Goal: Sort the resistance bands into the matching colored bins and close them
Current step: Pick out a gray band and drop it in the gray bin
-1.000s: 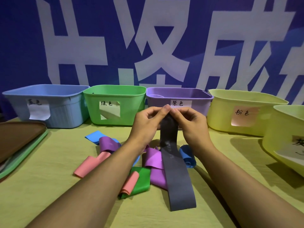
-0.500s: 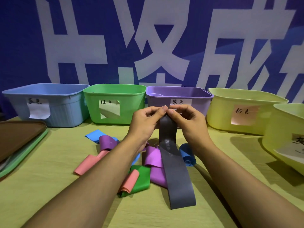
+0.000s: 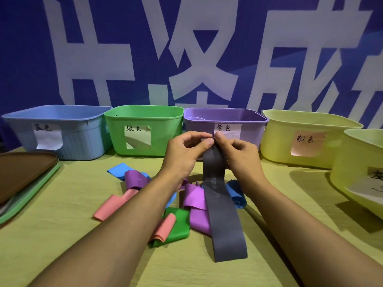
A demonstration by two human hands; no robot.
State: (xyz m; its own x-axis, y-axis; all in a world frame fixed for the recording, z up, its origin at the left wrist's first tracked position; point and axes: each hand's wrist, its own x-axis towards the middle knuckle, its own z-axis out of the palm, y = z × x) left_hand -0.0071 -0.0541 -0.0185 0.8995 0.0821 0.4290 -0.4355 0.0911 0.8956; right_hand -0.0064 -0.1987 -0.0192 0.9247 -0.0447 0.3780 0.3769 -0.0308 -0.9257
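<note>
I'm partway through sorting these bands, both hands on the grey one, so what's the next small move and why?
Probably lift the grey band clear of the pile and carry it right to the far-right yellow bin. Both the left hand and right hand pinch its top end, its lower end trails on the table over a purple band, and that bin's partly visible label seems to read grey.

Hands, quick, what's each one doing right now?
Left hand: pinching the grey band at its top.
Right hand: pinching the same band's top.
</note>
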